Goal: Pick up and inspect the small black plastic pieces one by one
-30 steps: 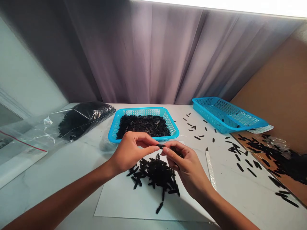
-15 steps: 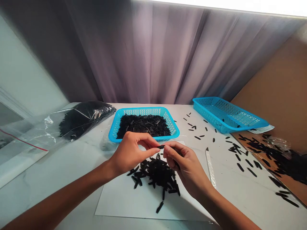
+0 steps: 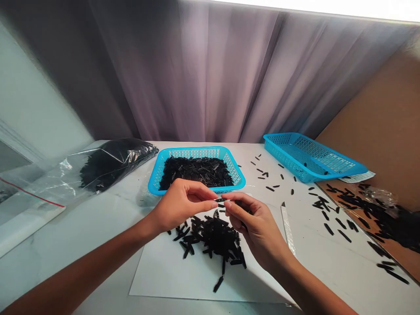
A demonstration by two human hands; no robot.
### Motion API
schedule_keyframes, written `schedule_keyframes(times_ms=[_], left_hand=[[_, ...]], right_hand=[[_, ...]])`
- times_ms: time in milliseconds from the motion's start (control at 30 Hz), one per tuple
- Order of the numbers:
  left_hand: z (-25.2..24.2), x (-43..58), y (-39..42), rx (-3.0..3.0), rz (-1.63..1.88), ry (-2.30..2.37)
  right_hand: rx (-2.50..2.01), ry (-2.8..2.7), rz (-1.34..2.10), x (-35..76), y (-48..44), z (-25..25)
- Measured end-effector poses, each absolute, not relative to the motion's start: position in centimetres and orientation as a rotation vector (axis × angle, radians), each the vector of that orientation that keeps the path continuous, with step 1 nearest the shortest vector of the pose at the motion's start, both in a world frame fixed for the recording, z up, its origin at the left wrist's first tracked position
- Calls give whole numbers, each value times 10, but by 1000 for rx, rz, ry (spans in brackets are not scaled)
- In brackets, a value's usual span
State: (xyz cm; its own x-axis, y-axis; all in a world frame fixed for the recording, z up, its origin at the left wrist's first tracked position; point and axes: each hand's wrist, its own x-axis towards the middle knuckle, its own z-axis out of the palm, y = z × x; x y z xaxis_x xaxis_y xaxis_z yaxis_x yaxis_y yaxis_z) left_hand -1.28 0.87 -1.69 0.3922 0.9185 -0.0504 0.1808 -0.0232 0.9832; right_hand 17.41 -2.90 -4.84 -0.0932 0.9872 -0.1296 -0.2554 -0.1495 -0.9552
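My left hand (image 3: 180,205) and my right hand (image 3: 256,232) meet above a white sheet (image 3: 164,271), their fingertips close together. The left thumb and forefinger pinch a small black strip (image 3: 220,200). My right fingers hold a few similar black pieces (image 3: 242,209), partly hidden by the fingers. Under my hands lies a loose pile of black strips (image 3: 215,238), with one stray strip (image 3: 218,284) near the sheet's front. What the strips are made of is hard to tell.
Behind my hands, a blue perforated basket (image 3: 197,152) is full of black pieces. A second blue basket (image 3: 295,162) stands to the right. A plastic bag of black pieces (image 3: 111,168) lies left. A metal blade (image 3: 287,229) and scattered strips (image 3: 328,218) lie right, before a brown board (image 3: 370,197).
My fingertips have parted slightly and my left hand sits a little higher. The pile and baskets look unchanged.
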Motion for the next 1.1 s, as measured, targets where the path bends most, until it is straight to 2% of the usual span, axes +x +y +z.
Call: schedule_keyframes(times_ms=[200,467,833,1100], left_hand=[[-19,-13,11,1497,815,1011],[-33,-42,50,1637,1134,1414],[-17,-20,18,1647,971,1093],[-8,-15,7,1685,884,1039]], right_hand=[[-1086,-983,1495,174,-29,-49],[-1145,-895,1523,173,-30,-50],[-1124,-949,1512,169,-32,-48],[-1094,-1018,1509,171,-34,-46]])
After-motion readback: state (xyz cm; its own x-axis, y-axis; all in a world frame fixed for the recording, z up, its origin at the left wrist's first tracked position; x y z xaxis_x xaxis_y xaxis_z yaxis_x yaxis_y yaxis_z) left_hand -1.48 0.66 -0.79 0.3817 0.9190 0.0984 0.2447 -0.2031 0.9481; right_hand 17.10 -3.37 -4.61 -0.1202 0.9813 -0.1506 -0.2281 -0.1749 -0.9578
